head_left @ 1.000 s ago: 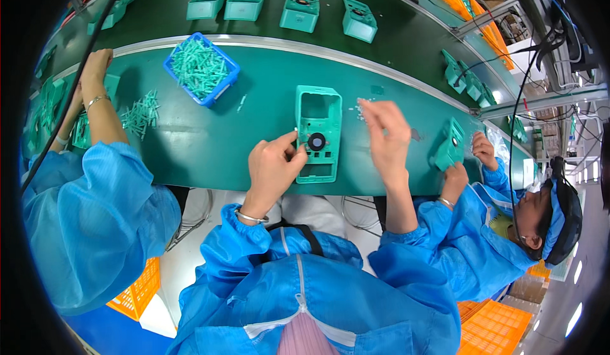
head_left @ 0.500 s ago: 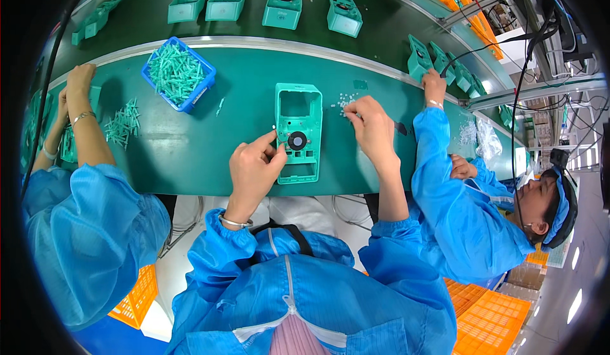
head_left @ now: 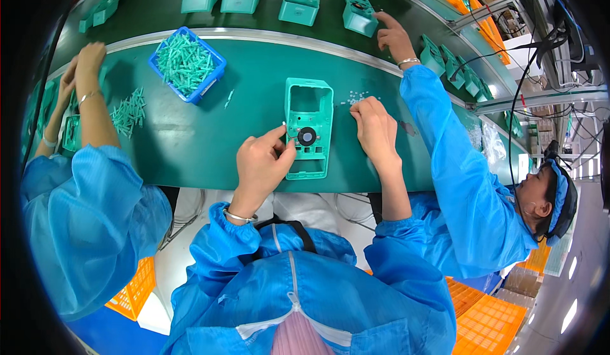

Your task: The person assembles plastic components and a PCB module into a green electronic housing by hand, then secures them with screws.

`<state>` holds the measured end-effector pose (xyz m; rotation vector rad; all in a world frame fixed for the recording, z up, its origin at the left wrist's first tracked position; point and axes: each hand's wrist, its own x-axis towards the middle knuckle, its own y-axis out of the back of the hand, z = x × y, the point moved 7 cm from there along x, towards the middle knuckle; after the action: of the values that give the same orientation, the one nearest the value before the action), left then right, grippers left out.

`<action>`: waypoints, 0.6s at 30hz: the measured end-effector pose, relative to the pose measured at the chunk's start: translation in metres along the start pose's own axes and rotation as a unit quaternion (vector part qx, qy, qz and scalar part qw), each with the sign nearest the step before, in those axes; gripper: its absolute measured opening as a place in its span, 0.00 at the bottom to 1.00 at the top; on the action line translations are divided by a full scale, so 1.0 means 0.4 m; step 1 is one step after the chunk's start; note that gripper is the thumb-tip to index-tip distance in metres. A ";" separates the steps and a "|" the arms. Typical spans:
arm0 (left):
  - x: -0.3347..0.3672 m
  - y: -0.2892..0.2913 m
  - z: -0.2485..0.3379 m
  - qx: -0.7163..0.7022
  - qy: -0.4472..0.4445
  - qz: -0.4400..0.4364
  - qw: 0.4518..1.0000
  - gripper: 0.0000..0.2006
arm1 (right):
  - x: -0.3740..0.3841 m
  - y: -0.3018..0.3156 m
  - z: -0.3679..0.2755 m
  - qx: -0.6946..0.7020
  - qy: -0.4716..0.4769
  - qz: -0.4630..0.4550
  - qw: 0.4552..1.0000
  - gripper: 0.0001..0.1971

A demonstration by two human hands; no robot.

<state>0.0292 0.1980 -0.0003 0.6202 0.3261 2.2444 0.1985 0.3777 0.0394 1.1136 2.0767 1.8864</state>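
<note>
A green plastic housing [head_left: 309, 110] with a round black part [head_left: 307, 136] lies on the bench in front of me. My left hand [head_left: 262, 164] is closed at its left wall, thumb and forefinger gripping the edge; a tiny white spot shows by the forefinger tip. To the right of the housing, my right hand [head_left: 377, 131] is bent down to the bench with its fingertips together. It is beside scattered small whitish pieces [head_left: 357, 95], and whatever it pinches is hidden.
A blue bin [head_left: 219, 75] of green plastic sticks stands at the back left, near a loose pile of sticks [head_left: 129, 112]. Similar housings [head_left: 298, 10] line the far belt. Co-workers sit on both sides; the right one's hand [head_left: 395, 38] reaches across at the back.
My right hand's thumb and fingers have come closer together at the small pieces. The right co-worker's hand has moved left to a housing on the far belt. The whole view has shifted slightly.
</note>
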 end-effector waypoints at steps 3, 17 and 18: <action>0.003 -0.010 0.005 -0.012 -0.019 -0.016 1.000 0.17 | 0.000 0.024 -0.003 -0.006 -0.002 0.018 1.000 0.04; -0.012 -0.002 -0.010 -0.026 0.045 -0.100 0.994 0.28 | -0.131 0.031 -0.160 0.200 -0.077 0.013 0.977 0.06; -0.013 -0.003 -0.008 -0.031 0.045 -0.097 0.994 0.30 | -0.138 0.033 -0.159 0.183 -0.081 0.020 0.980 0.06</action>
<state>0.0314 0.1948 -0.0056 0.4353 0.3457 2.0900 0.2094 0.2932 0.0441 1.3396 2.3791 1.4031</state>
